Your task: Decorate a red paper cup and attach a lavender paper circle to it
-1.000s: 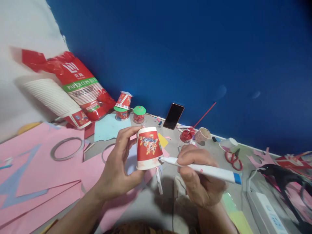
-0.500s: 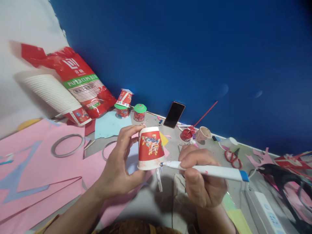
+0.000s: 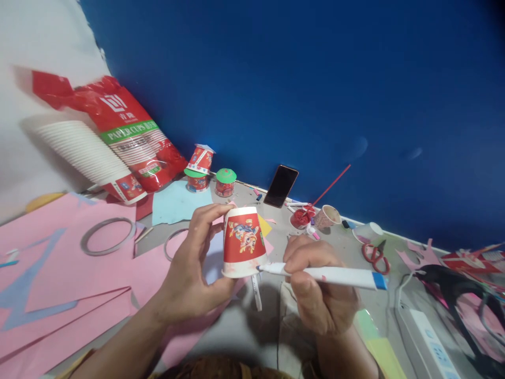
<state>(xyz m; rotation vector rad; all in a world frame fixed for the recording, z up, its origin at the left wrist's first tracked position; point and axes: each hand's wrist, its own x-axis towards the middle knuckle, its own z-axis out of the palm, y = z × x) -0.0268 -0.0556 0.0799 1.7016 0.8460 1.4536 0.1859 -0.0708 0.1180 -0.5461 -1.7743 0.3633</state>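
Note:
In the head view my left hand (image 3: 195,263) is closed around the left side of a red and white paper cup (image 3: 243,237), turned upside down with its rim at the bottom. A colourful printed figure faces me on the cup. My right hand (image 3: 319,281) grips a white marker (image 3: 339,276) with a blue end. The marker's blue tip meets the white band near the rim, at the cup's lower right. Faint pink marks show along that band. Behind and below the cup lies another white pen (image 3: 256,292).
A stack of paper cups (image 3: 84,155) and a red cup bag (image 3: 128,137) lean at the left. Decorated cups (image 3: 199,167), a phone (image 3: 281,186) and red scissors (image 3: 375,258) lie further back. Pink paper (image 3: 79,263) covers the left side; a power strip (image 3: 428,342) sits right.
My right hand and the marker have shifted slightly left, bringing the tip further onto the white band. The cup stays almost still in my left hand.

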